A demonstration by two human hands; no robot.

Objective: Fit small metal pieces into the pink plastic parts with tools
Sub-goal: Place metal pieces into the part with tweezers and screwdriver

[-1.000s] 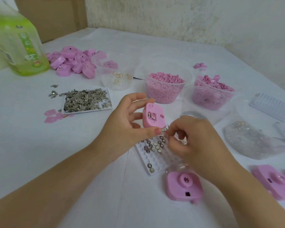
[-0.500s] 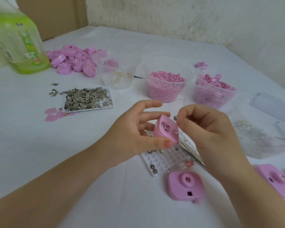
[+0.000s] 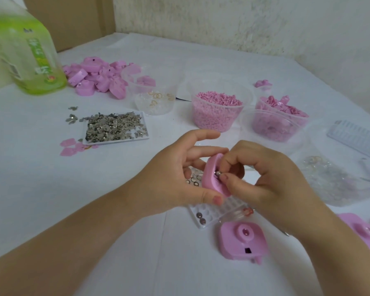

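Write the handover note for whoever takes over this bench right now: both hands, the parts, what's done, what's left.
Left hand: grips a pink part, held tilted above the table.
Right hand: pinches a small metal piece at the part's recess.
The white tray of round metal pieces lies under the hands. A second pink part lies nearer the person, and a pile of pink parts lies far left.
Done: piece brought to the recess.
Left: seat it; whether it is fully in cannot be told.
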